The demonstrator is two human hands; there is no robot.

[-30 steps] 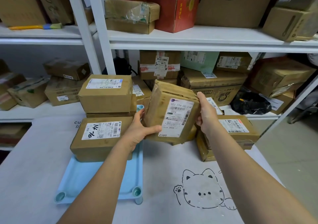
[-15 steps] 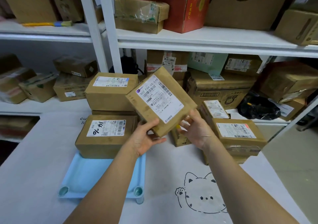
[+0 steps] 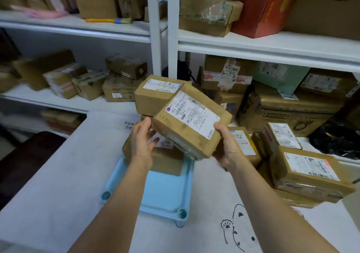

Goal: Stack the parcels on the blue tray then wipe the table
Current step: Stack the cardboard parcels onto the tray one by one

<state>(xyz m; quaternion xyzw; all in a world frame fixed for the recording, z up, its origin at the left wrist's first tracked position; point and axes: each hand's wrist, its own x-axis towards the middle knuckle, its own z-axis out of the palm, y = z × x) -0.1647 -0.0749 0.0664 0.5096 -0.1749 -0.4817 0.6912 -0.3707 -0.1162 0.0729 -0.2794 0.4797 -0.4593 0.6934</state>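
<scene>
I hold a brown parcel [image 3: 191, 123] with a white label, tilted, above the blue tray [image 3: 165, 192]. My right hand [image 3: 227, 145] grips its right lower corner from beneath. My left hand [image 3: 143, 141] touches its left edge, fingers spread. Behind it, parcels stand stacked on the tray's far end: the top one [image 3: 153, 95] shows a label, and the lower one [image 3: 167, 161] is partly hidden by my hands. More parcels [image 3: 309, 173] lie on the table to the right.
The table [image 3: 64, 184] has a white cloth with a cat drawing [image 3: 236, 231]. White shelves [image 3: 253, 40] full of cardboard boxes stand behind it. A dark chair [image 3: 25, 159] is at the left. A black bag [image 3: 337, 140] lies far right.
The held parcel has turned from upright to lying tilted, label up, and moved left over the tray. My right hand shifted under its right corner. The camera has panned left.
</scene>
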